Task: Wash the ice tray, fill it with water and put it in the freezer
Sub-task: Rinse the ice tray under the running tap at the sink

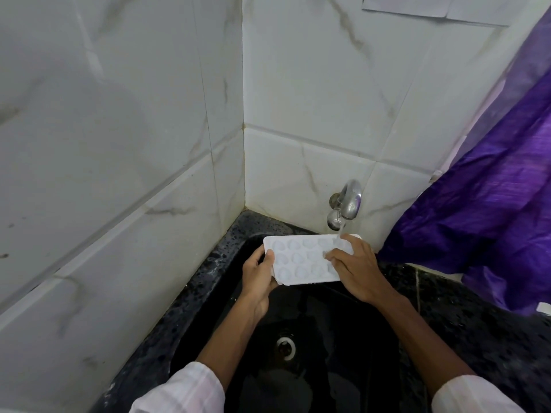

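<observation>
Both hands hold the white ice tray (301, 260), cavities up, above the black sink (328, 329): the left hand (258, 275) grips its left end, thumb on top, and the right hand (354, 272) curls over its right end, where water from the steel tap (348, 204) lands.

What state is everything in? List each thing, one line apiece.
White plastic ice tray with heart-shaped cavities: held over the black sink, cavities up, right end under the stream.
Chrome wall tap: running.
Sink: wet, drain uncovered.
Left hand: grips the tray's left end.
Right hand: grips the tray's right end.
Purple curtain: hanging beside the tap.
</observation>
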Demonstrator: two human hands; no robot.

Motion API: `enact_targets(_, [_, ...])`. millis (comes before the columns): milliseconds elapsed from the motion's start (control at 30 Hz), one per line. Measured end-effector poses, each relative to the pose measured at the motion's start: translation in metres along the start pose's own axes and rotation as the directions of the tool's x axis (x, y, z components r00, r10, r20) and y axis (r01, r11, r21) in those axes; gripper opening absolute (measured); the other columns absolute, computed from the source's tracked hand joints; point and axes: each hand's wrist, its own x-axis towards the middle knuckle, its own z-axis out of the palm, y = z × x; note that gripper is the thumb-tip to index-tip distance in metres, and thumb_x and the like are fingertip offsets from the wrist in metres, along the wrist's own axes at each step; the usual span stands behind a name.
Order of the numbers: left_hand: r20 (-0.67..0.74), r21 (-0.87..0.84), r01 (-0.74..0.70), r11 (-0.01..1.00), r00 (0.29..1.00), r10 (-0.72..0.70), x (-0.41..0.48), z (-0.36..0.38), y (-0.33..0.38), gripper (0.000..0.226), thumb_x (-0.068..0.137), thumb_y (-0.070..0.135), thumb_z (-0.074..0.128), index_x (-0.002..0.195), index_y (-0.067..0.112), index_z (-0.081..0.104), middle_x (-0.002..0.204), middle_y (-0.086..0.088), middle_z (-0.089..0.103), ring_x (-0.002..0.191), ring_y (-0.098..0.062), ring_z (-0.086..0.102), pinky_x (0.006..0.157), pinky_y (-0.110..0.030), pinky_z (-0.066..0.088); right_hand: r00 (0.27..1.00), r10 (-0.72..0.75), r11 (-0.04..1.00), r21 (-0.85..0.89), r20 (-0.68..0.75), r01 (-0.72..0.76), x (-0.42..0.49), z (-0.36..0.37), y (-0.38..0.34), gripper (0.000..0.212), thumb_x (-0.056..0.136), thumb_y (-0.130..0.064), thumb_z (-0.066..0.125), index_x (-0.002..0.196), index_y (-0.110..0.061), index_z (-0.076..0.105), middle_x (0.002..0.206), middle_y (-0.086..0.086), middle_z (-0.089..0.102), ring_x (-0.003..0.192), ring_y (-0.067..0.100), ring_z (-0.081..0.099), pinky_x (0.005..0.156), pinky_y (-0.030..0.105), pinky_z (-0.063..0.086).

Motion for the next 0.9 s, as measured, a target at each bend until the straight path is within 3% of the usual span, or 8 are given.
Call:
enact_targets(200, [0.004,-0.028,-0.003,1.0,1.0,0.003,-0.0024,-0.0007,0.0009,0.03,0.104,0.021,0.049,0.131,0.018,0.061,0.112,-0.004,0.074,0.099,-0.022,0.072,0.075,-0.04,0.062,1.0,-0.026,1.0,-0.018,0.007,0.026,-0.0034,-0.0023,-0.0021,0.035,0.102,-0.035,0.034,0.12,-0.035,0.064,0.152,0.007,0.03,0.139,0.023,0.021,0.114,0.037,0.015])
enact_targets(433, [0.004,-0.03,-0.009,1.0,1.0,0.009,-0.0033,0.0015,0.0042,0.03,0.104,0.019,0.048,0.132,0.017,0.06,0.111,-0.004,0.074,0.097,-0.021,0.072,0.065,-0.033,0.06,0.999,-0.032,0.999,0.006,-0.037,0.033,-0.0025,0.0008,0.0043,0.03,0.099,-0.029,0.042,0.112,-0.034,0.068,0.149,0.009,0.034,0.135,0.025,0.023,0.113,0.04,0.019])
enact_targets(600, [0.002,-0.033,-0.01,0.999,1.0,0.01,-0.0029,0.0012,0.0058,0.028,0.104,0.02,0.049,0.129,0.019,0.061,0.111,-0.004,0.074,0.097,-0.021,0.072,0.064,-0.032,0.06,1.0,-0.029,0.999,-0.017,-0.006,0.029,-0.0056,-0.0035,-0.0009,0.047,0.097,-0.048,0.024,0.121,-0.036,0.063,0.152,0.008,0.03,0.137,0.025,0.021,0.114,0.042,0.018])
enact_targets(700, [0.008,-0.026,-0.008,1.0,1.0,0.008,-0.0016,0.0016,0.0066,0.026,0.104,0.02,0.049,0.127,0.02,0.061,0.112,-0.004,0.073,0.099,-0.022,0.072,0.069,-0.035,0.06,1.0,-0.011,1.0,0.008,-0.01,0.011,-0.0048,-0.0029,-0.0023,0.032,0.103,-0.034,0.037,0.119,-0.035,0.065,0.152,0.006,0.03,0.136,0.022,0.02,0.114,0.039,0.016])
enact_targets(833, [0.002,-0.014,0.009,1.0,1.0,-0.009,0.0017,-0.0001,0.0063,0.026,0.104,0.02,0.048,0.127,0.019,0.061,0.113,-0.005,0.073,0.098,-0.022,0.071,0.065,-0.033,0.06,0.999,-0.038,0.998,0.042,-0.008,0.039,-0.0049,-0.0012,-0.0004,0.033,0.101,-0.033,0.037,0.115,-0.033,0.066,0.151,0.004,0.03,0.137,0.024,0.02,0.111,0.031,0.013])
enact_targets(900, [-0.004,-0.002,0.021,1.0,1.0,-0.021,0.0048,-0.0008,0.0057,0.028,0.105,0.02,0.048,0.13,0.017,0.06,0.113,-0.006,0.072,0.098,-0.023,0.071,0.065,-0.033,0.059,1.0,0.017,0.993,0.117,0.014,-0.018,-0.0037,-0.0006,0.0009,0.027,0.103,-0.026,0.04,0.116,-0.031,0.063,0.151,0.001,0.028,0.139,0.021,0.017,0.11,0.028,0.012])
